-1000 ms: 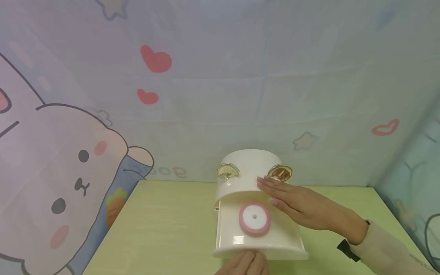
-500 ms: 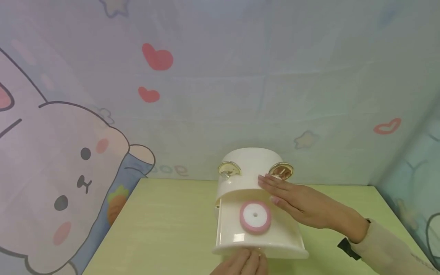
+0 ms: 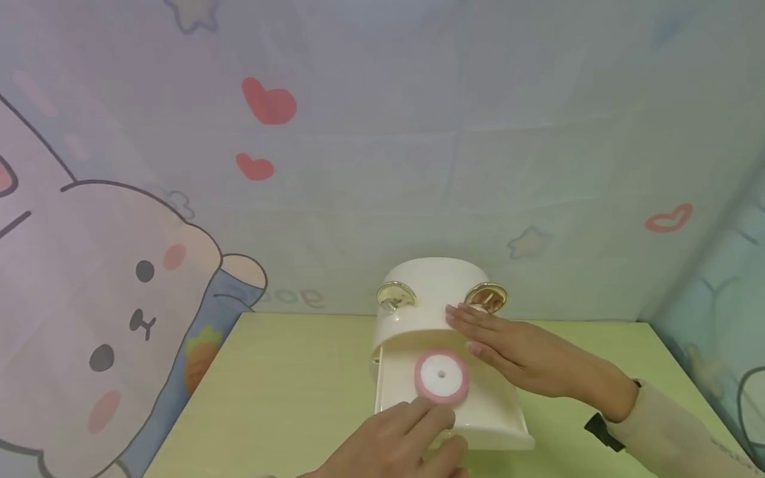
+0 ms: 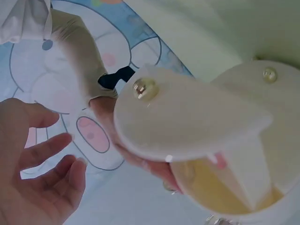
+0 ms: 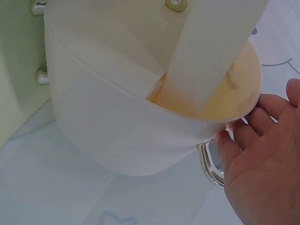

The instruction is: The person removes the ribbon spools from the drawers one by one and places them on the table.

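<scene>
A white rounded box with its drawer pulled out stands on the table. In the drawer lies a pink-rimmed white disc with a small hole at its centre; I cannot tell its kind. My left hand hovers by the drawer front, fingers loosely bent and holding nothing. In the left wrist view that hand is apart from the drawer's gold knob. My right hand rests on top of the box, fingers nearly straight, beside the gold ear-shaped handle. In the right wrist view its fingertips touch the box's rim.
Pale green table extends to both sides of the box. Behind it hangs a cloth backdrop with hearts, stars and a cartoon rabbit. A dark cable shows at the right edge.
My left hand has let go of the drawer's front and risen forward over its edge, toward the disc. The right hand stays on the box; the drawer remains pulled out.
</scene>
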`<action>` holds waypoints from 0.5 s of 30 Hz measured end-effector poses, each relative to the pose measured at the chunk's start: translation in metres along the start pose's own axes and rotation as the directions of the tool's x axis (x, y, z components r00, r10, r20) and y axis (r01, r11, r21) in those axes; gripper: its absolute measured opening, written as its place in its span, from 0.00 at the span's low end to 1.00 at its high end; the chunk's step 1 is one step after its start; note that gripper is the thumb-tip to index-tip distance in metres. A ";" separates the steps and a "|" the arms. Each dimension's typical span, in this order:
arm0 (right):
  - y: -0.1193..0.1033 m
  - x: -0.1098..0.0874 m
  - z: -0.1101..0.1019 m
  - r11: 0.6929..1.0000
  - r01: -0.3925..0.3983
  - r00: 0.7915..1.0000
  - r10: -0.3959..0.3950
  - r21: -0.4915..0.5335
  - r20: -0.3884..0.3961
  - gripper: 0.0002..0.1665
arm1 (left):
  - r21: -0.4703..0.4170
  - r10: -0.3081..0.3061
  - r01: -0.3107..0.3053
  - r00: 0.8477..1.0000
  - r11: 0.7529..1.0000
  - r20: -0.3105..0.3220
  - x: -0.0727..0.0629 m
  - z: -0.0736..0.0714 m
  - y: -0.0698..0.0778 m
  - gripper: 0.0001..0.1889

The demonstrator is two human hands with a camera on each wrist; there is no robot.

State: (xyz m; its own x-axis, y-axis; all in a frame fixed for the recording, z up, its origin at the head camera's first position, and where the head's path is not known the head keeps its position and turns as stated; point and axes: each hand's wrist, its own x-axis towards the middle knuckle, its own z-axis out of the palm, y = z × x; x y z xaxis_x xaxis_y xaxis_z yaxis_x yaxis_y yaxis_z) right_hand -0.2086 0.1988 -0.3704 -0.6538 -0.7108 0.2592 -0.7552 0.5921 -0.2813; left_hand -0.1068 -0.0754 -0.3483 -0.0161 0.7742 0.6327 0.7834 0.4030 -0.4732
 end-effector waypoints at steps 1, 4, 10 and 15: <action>0.000 0.000 0.000 1.000 0.002 1.000 -0.002 0.000 -0.001 0.30 | -0.015 0.019 -0.019 1.000 1.000 0.020 0.003 -0.003 -0.004 0.15; 0.000 0.000 0.001 1.000 0.005 1.000 -0.005 -0.009 -0.005 0.31 | -0.037 0.069 -0.066 0.994 0.997 0.085 0.014 -0.012 -0.015 0.14; 0.000 -0.001 0.001 0.999 0.010 1.000 -0.011 -0.037 -0.010 0.31 | -0.041 -0.007 0.020 0.954 0.999 0.301 0.029 -0.019 -0.031 0.12; 0.001 0.000 0.001 0.999 0.011 1.000 -0.011 -0.033 -0.002 0.31 | -0.005 0.012 -0.011 0.899 1.000 0.438 0.033 -0.016 -0.049 0.08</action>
State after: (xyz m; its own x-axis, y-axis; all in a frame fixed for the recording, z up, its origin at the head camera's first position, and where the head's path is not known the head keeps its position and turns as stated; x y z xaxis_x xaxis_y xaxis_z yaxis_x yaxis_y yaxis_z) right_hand -0.2093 0.1985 -0.3714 -0.6455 -0.7166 0.2643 -0.7635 0.5964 -0.2478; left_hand -0.1353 -0.0777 -0.2946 -0.2773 0.9146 0.2943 0.7867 0.3920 -0.4770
